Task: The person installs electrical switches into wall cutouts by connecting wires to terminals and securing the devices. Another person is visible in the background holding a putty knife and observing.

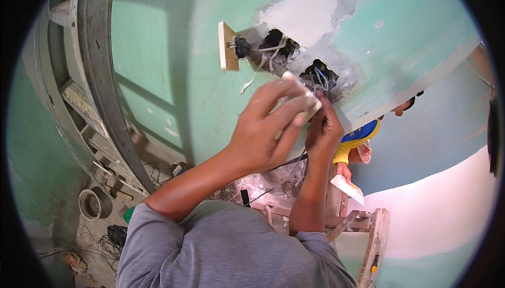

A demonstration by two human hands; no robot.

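Note:
My left hand [265, 127] is closed around a white wall plate [306, 90], seen nearly edge-on and slightly blurred. Close behind it, my right hand [323, 133] pinches at the wires [317, 84] coming out of the right-hand wall box hole [322, 72]. The plate and fingers partly hide where the wires end. To the upper left, a second hole [279, 43] has grey wires leading out to a cream wall plate [228, 46] with a black part on its back, which hangs off the wall.
A metal ladder [97, 67] stands at left. Below it are a bucket [94, 205] and tangled cables [113, 240]. At right, past the wall's edge, another person [360, 134] in blue and yellow holds a flat white piece [348, 189]. A yellow-handled screwdriver [374, 263] rests on a wooden frame [376, 235].

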